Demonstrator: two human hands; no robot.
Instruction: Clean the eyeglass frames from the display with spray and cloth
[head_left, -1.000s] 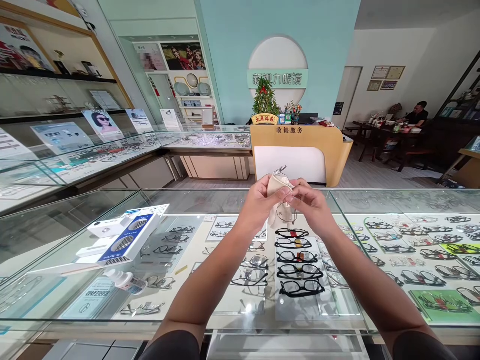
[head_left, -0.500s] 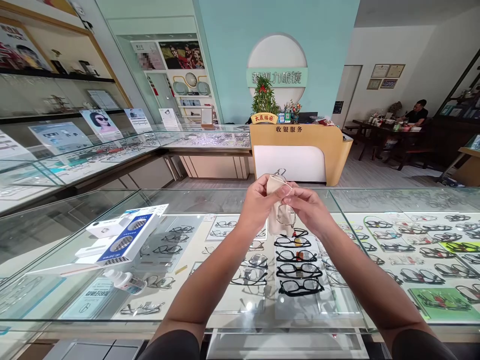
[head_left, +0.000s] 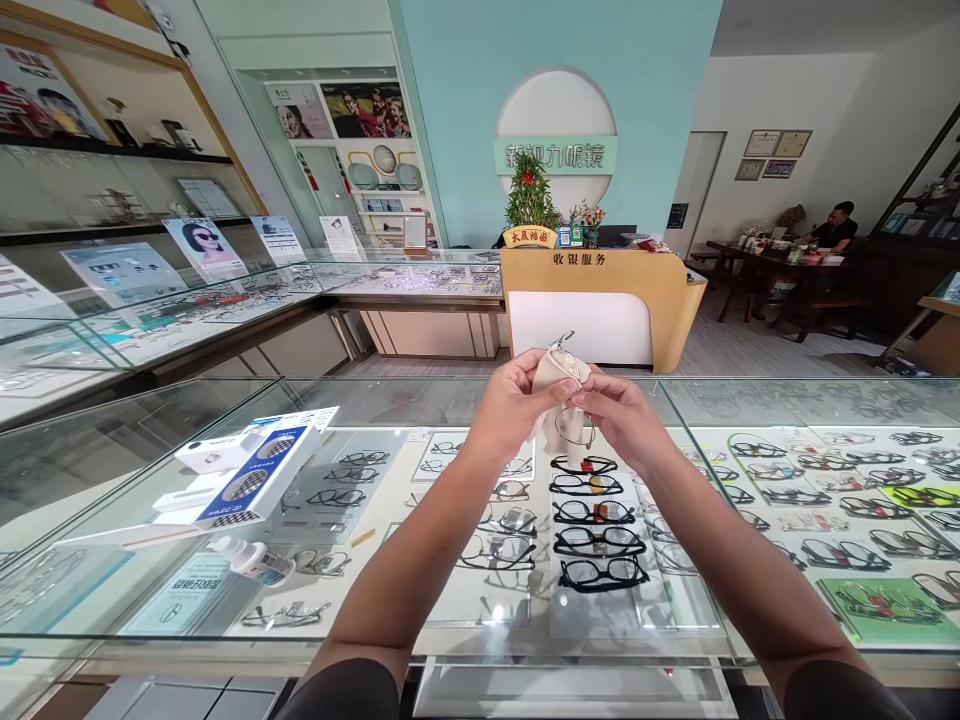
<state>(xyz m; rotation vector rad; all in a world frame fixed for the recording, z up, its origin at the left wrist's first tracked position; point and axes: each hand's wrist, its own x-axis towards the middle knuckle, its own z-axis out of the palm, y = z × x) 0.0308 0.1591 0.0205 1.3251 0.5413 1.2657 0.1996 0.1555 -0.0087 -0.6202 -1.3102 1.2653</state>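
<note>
A thin-rimmed pair of glasses (head_left: 573, 425) is held up in the air above the glass counter (head_left: 150, 470), half wrapped in a beige cloth (head_left: 556, 372); one lens hangs clear below the cloth and a bit of the frame pokes out above it. The left hand (head_left: 512, 403) is closed around the cloth from one side, thumb and fingers pinching the fabric over the upper lens. The right hand (head_left: 619, 419) meets it from the other side, its fingers gripping the frame and the cloth's edge, so the two hands touch over the glasses. Straight below them, inside the counter, a column of black frames (head_left: 596, 528) lies on a clear tray, with more spectacles laid out in rows to either side. On top of the counter, well off to the left of the hands, sits a blue and white box (head_left: 251, 485), and just in front of it a small bottle (head_left: 251, 561) lies on its side. Beyond the counter, across the floor, stands a yellow cashier desk (head_left: 600, 305) with a small plant (head_left: 529, 200) on it, and a person (head_left: 832, 230) sits at a dark table far off to the right.
</note>
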